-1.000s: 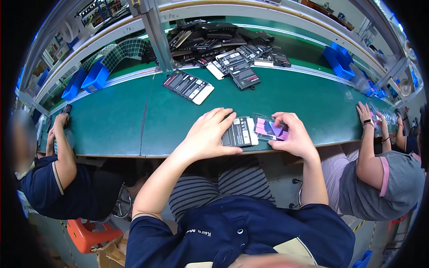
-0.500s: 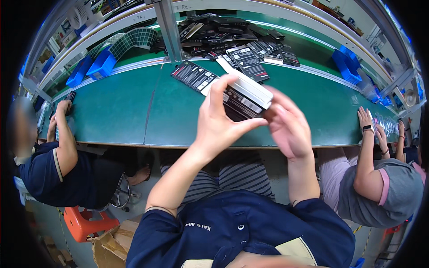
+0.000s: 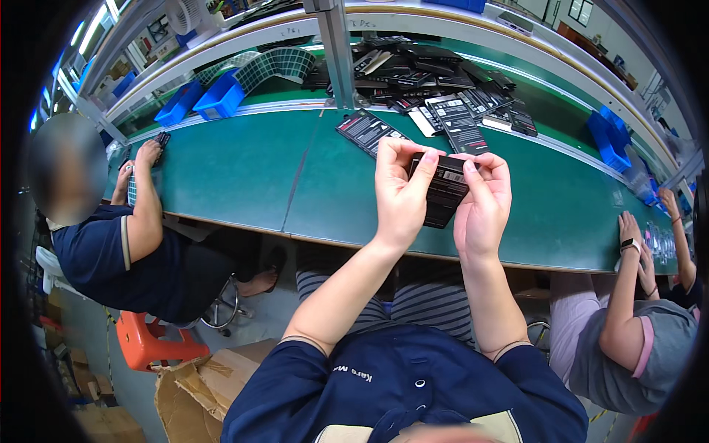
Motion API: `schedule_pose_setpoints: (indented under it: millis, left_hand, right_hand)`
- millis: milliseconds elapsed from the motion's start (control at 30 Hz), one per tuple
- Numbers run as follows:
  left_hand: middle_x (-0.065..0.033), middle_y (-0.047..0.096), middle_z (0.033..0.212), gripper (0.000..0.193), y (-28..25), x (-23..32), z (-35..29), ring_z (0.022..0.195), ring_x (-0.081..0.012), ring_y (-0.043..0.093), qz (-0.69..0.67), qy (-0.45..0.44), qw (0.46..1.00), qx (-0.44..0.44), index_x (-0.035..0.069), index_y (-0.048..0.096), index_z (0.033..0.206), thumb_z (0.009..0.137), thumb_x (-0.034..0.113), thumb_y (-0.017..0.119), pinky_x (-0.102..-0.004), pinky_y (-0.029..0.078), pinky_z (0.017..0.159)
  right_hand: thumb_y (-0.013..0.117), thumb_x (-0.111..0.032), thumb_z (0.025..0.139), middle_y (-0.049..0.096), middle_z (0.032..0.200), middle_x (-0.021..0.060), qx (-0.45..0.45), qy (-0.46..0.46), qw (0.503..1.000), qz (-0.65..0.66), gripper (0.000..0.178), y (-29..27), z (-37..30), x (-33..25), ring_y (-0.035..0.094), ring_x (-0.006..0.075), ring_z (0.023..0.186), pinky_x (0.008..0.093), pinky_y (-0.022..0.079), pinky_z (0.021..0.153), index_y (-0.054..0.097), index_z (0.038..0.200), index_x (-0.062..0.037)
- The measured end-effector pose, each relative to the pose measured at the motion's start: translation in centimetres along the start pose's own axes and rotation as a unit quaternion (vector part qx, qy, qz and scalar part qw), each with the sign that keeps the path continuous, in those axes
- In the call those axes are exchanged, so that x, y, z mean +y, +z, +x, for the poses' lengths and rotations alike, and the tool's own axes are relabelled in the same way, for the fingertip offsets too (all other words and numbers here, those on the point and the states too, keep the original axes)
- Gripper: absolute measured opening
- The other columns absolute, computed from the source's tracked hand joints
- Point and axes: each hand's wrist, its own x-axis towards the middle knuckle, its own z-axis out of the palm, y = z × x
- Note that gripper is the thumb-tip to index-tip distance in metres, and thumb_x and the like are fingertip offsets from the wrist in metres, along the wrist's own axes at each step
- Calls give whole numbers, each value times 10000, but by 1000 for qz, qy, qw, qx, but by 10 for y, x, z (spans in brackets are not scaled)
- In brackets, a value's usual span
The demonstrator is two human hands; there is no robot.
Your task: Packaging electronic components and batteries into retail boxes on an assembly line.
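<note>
A flat black box [image 3: 445, 196] with pale print is held up in front of me, above the near edge of the green table. My left hand [image 3: 402, 192] grips its upper left corner, thumb pressed on the face. At the upper right corner my right hand [image 3: 484, 203] pinches it between thumb and fingers. The far side of the box is hidden from view. Just beyond my hands, a similar black box [image 3: 367, 131] and another black box [image 3: 459, 122] lie on the green table [image 3: 244, 173].
A heap of black boxes [image 3: 421, 70] fills the back, right of a metal post [image 3: 337, 66]. Blue bins [image 3: 220, 98] stand at the back left, another blue bin [image 3: 609, 140] at the right. People sit at both sides. An orange stool [image 3: 151, 343] and torn cardboard [image 3: 196, 391] are lower left.
The box has turned: its white, open-looking edge no longer shows, and its dark printed face is toward me. My right hand has closed on its corner. The whole view has shifted.
</note>
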Motion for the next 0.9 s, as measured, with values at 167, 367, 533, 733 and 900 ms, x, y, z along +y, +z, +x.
schedule_pose_setpoints:
  millis: [167, 367, 533, 733, 900]
  left_hand:
    - [-95, 680, 1014, 182, -20, -17, 0, 909, -126, 640, 196, 138, 971, 7, 29, 535, 948, 913, 0, 711, -257, 520, 817]
    - [-126, 542, 1315, 377, -59, 7, -6, 1105, -206, 576, 200, 9, 979, 26, 96, 517, 1337, 1003, 238, 622, -329, 502, 857]
    - [-195, 572, 1301, 897, -116, 53, -3, 1088, -259, 614, 227, -262, 938, -17, 150, 198, 1577, 849, 86, 717, -393, 511, 906]
    - [-187, 672, 1148, 345, -206, 90, 30, 1023, -295, 659, 657, -42, 751, 51, 106, 681, 1207, 862, 116, 710, -373, 506, 920]
    - [-161, 524, 1381, 411, -206, 53, 6, 1320, -413, 431, 842, 69, 534, 42, 118, 675, 1196, 875, 374, 682, -629, 322, 1085]
  right_hand:
    - [612, 12, 968, 635, 1052, 99, -64, -95, 982, -153, 324, -23, -8, 26, 599, 135, 1012, 259, 458, 904, 413, 1210, -69]
    - [719, 79, 831, 679, 1057, 162, -88, -325, 844, -417, 389, -7, -30, 15, 675, 274, 950, 360, 522, 853, 456, 1081, -63]
    - [776, -192, 815, 723, 1007, 125, -496, -224, 758, -359, 271, 14, -15, 22, 689, 332, 966, 423, 521, 877, 575, 695, -55]
    - [673, -324, 909, 593, 1302, 153, -421, -237, 645, -592, 367, 0, 56, 84, 534, 338, 1236, 463, 401, 1067, 626, 1174, -75]
    - [602, -436, 929, 381, 1569, 144, -444, -42, 616, -649, 596, -11, 61, 85, 269, 343, 1490, 518, 164, 1230, 500, 1432, -132]
